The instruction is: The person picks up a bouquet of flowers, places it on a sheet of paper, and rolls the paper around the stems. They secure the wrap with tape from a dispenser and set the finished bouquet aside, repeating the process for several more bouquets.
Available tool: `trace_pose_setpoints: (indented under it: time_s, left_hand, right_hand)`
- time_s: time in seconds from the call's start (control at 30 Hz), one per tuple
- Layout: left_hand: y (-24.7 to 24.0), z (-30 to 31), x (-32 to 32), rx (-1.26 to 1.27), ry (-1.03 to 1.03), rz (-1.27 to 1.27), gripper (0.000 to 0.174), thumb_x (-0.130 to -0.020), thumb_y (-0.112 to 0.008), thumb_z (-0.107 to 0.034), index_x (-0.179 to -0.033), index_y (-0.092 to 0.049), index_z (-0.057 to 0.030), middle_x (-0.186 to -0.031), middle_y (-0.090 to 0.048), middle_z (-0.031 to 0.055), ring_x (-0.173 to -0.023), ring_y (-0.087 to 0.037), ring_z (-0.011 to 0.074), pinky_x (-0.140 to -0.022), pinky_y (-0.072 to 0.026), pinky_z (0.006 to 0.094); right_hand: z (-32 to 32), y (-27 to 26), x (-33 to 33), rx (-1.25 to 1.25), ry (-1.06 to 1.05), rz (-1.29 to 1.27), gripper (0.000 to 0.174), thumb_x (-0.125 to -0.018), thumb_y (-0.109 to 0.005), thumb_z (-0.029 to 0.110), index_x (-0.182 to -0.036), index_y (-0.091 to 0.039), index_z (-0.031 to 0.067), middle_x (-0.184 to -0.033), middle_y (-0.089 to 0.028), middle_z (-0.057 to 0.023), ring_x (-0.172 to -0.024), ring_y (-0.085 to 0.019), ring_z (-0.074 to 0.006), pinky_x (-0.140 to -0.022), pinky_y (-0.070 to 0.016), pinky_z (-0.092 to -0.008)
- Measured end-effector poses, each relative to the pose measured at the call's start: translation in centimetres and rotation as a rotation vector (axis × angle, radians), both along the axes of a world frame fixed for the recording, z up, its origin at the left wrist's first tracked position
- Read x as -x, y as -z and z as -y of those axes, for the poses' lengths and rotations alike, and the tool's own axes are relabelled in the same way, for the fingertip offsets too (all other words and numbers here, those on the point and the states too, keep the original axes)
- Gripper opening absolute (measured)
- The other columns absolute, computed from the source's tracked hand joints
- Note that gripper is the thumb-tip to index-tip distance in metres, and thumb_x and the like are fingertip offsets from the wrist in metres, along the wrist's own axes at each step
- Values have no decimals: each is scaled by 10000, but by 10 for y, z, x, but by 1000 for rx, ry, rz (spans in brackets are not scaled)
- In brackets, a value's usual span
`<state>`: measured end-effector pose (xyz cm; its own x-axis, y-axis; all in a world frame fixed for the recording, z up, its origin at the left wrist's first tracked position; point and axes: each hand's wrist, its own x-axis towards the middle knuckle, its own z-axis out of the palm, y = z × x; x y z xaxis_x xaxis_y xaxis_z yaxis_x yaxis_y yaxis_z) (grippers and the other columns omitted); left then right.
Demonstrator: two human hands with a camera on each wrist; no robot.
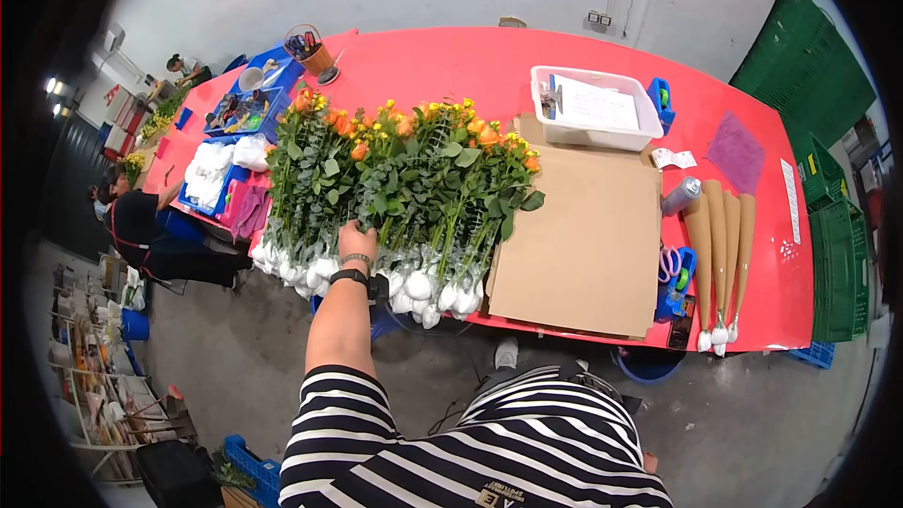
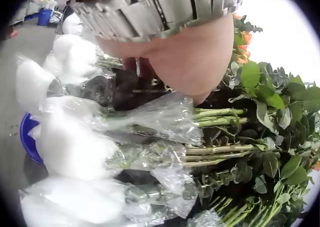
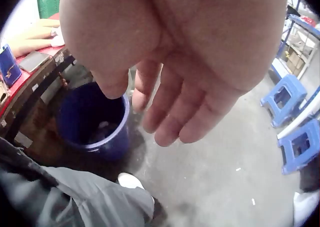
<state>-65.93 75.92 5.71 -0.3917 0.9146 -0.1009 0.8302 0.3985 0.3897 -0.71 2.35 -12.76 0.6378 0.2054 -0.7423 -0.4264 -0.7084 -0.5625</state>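
Note:
A row of flower bunches (image 1: 404, 169) with orange and yellow blooms lies on the red table, white wrapped stem ends (image 1: 419, 287) toward the near edge. My left hand (image 1: 357, 243) is down among the stems left of the row's middle, fingers curled around the lower part of one bunch; leaves and wrapping partly hide the fingertips. The left wrist view shows bare stems (image 2: 220, 149) and clear plastic beside the left hand (image 2: 185, 62). Away from the table, my right hand (image 3: 175, 72) hangs over the floor with loosely bent fingers and nothing in it.
Brown paper sheets (image 1: 574, 245) lie right of the flowers, a white tray (image 1: 602, 136) behind them. Paper cones (image 1: 720, 254), a tape dispenser (image 1: 675, 292) and a spray can (image 1: 681, 196) are farther right. Below stands a blue bucket (image 3: 120, 137). Another person (image 1: 150, 235) is at the left.

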Motion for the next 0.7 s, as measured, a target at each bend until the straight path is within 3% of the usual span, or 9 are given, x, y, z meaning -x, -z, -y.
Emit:
trace_pose_setpoints:
  time_s: [0.03, 0.07, 0.1, 0.17, 0.3, 0.4, 0.53, 0.7]
  left_hand:
    - [3, -1, 4, 2, -2, 8, 565, -875, -718, -298, -1358, -579, -40, -1358, -565, 187, -1231, -577, 359, -1052, -481, 450]
    - [8, -1, 10, -43, 30, 33, 589, -857, -738, -314, -1353, -581, -39, -1347, -573, 184, -1224, -581, 356, -1048, -482, 447]
    - [13, 0, 16, -88, 60, 57, 612, -839, -758, -329, -1348, -583, -38, -1337, -580, 181, -1218, -585, 353, -1044, -484, 443]
    - [17, 0, 25, -121, 58, 96, 642, -809, -785, -345, -1334, -591, -32, -1300, -600, 175, -1200, -594, 347, -1033, -488, 440]
    - [2, 8, 28, -162, 216, -4, 551, -843, -756, -320, -1285, -619, -21, -1232, -628, 183, -1162, -608, 346, -999, -503, 456]
    - [1, 9, 25, -189, 240, -141, 352, -824, -729, -269, -1084, -657, -42, -1123, -634, 164, -1066, -615, 362, -919, -516, 462]
    - [15, 5, 25, -138, 201, -9, 374, -813, -726, -299, -1123, -669, -96, -1164, -624, 152, -1084, -625, 374, -929, -514, 490]
    - [17, 10, 22, -191, 152, 47, 366, -831, -705, -274, -1125, -649, -65, -1138, -624, 180, -1076, -617, 400, -924, -512, 484]
  right_hand:
    - [20, 30, -12, 166, -156, 56, 177, -952, -604, 178, -934, -659, 11, -762, -648, -122, -688, -630, -243, -598, -501, -396]
    - [27, 57, 28, 334, -312, 111, 237, -951, -599, 210, -944, -678, -13, -811, -690, -157, -753, -669, -275, -675, -527, -420]
    - [31, 64, 29, 339, -317, 118, 237, -951, -599, 210, -944, -678, -13, -811, -690, -157, -753, -669, -275, -675, -527, -420]
    - [31, 66, 27, 503, -577, 246, 335, -949, -585, 261, -944, -695, -55, -907, -724, -209, -894, -702, -295, -800, -526, -406]
    - [-40, -1, 37, 526, -631, 218, 299, -949, -595, 237, -991, -667, -51, -910, -723, -223, -952, -702, -327, -790, -541, -433]
    - [-98, -35, 36, 287, -459, 153, 246, -978, -588, 208, -1014, -649, -28, -837, -671, -154, -767, -632, -255, -655, -505, -376]
    - [-171, -78, 38, -31, -231, 52, 176, -1017, -579, 170, -1045, -625, 3, -738, -603, -62, -521, -538, -159, -477, -456, -300]
    - [-206, -84, 52, -45, -289, 87, 196, -1022, -599, 189, -1013, -623, -5, -725, -600, -42, -543, -543, -139, -496, -451, -282]
